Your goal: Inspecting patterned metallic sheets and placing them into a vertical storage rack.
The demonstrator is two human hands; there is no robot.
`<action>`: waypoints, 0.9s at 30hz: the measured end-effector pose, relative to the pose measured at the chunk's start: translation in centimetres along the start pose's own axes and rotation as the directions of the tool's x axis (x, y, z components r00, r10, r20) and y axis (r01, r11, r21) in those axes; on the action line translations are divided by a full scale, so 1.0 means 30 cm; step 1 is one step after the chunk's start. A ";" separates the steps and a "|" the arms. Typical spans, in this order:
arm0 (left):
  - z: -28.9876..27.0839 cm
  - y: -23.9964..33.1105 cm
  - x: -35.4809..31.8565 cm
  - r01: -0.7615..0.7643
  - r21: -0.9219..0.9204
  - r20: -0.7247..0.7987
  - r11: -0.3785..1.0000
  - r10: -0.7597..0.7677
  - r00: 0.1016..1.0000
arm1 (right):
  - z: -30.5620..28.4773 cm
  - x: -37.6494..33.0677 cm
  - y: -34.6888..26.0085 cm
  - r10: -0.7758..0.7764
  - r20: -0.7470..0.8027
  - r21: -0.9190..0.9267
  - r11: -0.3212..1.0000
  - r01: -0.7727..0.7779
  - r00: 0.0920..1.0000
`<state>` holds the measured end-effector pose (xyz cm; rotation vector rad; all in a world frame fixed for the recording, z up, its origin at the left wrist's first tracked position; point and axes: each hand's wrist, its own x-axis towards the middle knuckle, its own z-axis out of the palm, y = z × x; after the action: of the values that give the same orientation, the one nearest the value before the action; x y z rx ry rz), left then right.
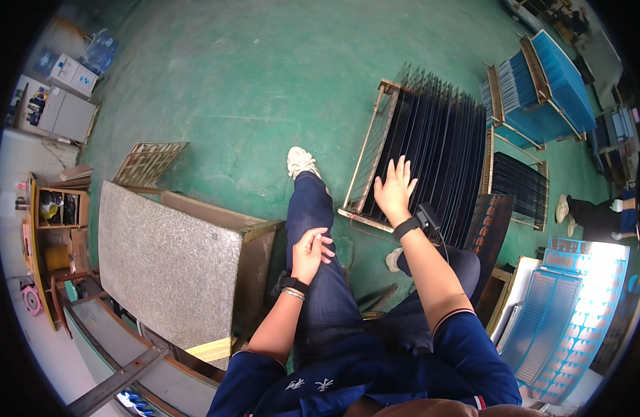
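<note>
My right hand [395,186] is stretched out with its fingers apart, over the near left side of a rusty metal rack [365,167]. Many thin dark panels [438,139] stand upright in that rack. Whether the fingertips touch anything there, I cannot tell. My left hand [311,253] hangs above my left thigh, fingers loosely bent and nothing in them. Each wrist wears a black strap; the right one carries a small dark device [428,219]. To the left of my leg stands a table with a speckled grey top [170,257].
Behind the rack, another frame holds blue panels [542,83]; a smaller rack of dark sheets [518,184] is beside it. Blue slotted panels [570,306] lean at right. A person [598,215] stands at the far right. A wire grid [150,165] rests behind the grey table.
</note>
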<state>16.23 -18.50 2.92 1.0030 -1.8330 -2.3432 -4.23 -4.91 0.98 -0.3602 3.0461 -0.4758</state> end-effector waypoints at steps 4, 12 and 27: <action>-0.003 -0.001 0.002 -0.028 0.018 -0.011 0.999 0.028 1.000 | 0.042 -0.047 -0.019 -0.001 0.022 -0.066 0.998 0.002 1.000; 0.040 0.000 0.019 -0.074 -0.004 0.041 0.997 0.074 0.996 | -0.005 -0.015 0.073 0.000 -0.144 0.100 0.995 0.015 0.990; 0.231 0.183 -0.223 -0.065 -0.313 0.585 0.948 0.247 0.772 | -0.956 -0.632 0.471 0.241 -0.141 0.983 -0.084 0.165 0.960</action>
<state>16.19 -11.70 11.68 0.0149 -1.5511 -2.9215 8.99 21.11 23.99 -0.0447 1.7431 -2.6925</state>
